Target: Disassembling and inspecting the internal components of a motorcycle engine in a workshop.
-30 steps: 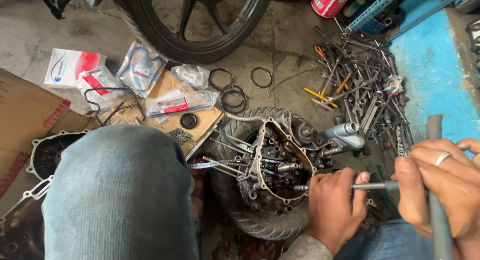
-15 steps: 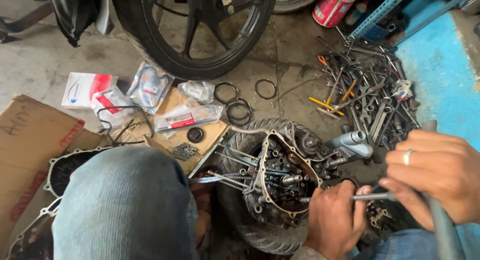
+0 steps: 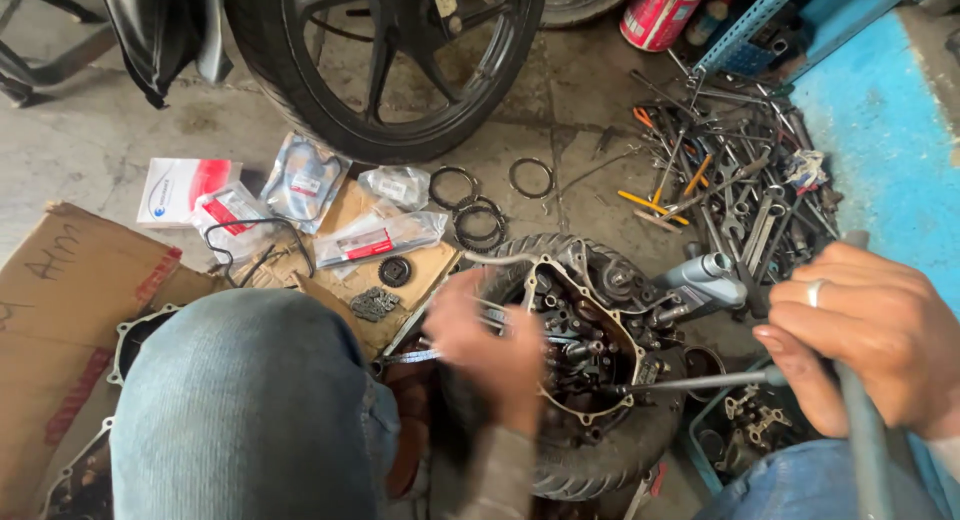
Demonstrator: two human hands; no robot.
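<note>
An open engine case [image 3: 590, 350], full of gears and shafts, lies on a black tyre [image 3: 600, 460] in front of me. My right hand [image 3: 870, 340], with a ring on one finger, grips the grey handle [image 3: 862, 450] of a long wrench. The wrench's thin rod [image 3: 700, 382] reaches left into the case. My left hand [image 3: 485, 345] is blurred with motion over the case's left edge, close to some metal spanners [image 3: 410, 357]. Whether it holds anything is unclear. My left knee [image 3: 240, 410] in blue jeans fills the lower left.
A motorcycle wheel [image 3: 385, 70] stands at the top. Loose wrenches and screwdrivers [image 3: 740, 180] are piled at the right beside a blue surface [image 3: 880, 130]. Bagged spare parts [image 3: 300, 185], metal rings [image 3: 530, 177] and flattened cardboard [image 3: 60, 320] lie to the left. A red can [image 3: 660, 10] is at the back.
My left hand has let go of the wrench rod and swung left across the engine case. My right hand stays on the handle. The view has shifted downward.
</note>
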